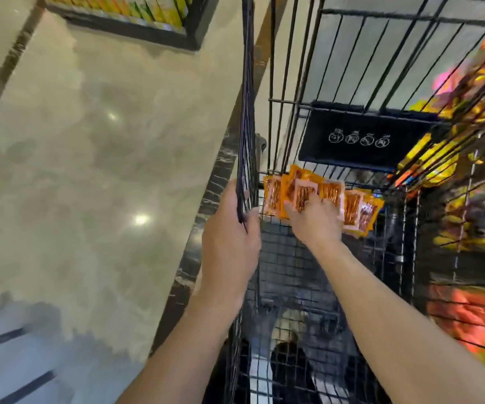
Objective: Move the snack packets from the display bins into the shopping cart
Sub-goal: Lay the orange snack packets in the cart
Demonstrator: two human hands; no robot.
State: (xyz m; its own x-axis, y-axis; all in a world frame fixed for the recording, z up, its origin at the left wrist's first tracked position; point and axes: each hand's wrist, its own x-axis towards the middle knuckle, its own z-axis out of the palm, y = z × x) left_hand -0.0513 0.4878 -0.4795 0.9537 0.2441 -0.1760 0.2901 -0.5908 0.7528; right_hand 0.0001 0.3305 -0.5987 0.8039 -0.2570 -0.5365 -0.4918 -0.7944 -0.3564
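marble floor (pixel 89 141) left | blurred display bins (pixel 468 199) right | left hand (pixel 229 234) grips cart rim (pixel 245 112) | right hand (pixel 315 221) holds orange snack packets (pixel 352 205)

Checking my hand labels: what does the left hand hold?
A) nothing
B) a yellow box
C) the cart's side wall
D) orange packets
C: the left hand grips the cart's side wall; the right hand holds the orange packets.

Several orange packets (pixel 302 193), each with a clear window, stand fanned in a row inside the black wire cart (pixel 282 258), near its left wall, pinched by the right hand (pixel 315 223).
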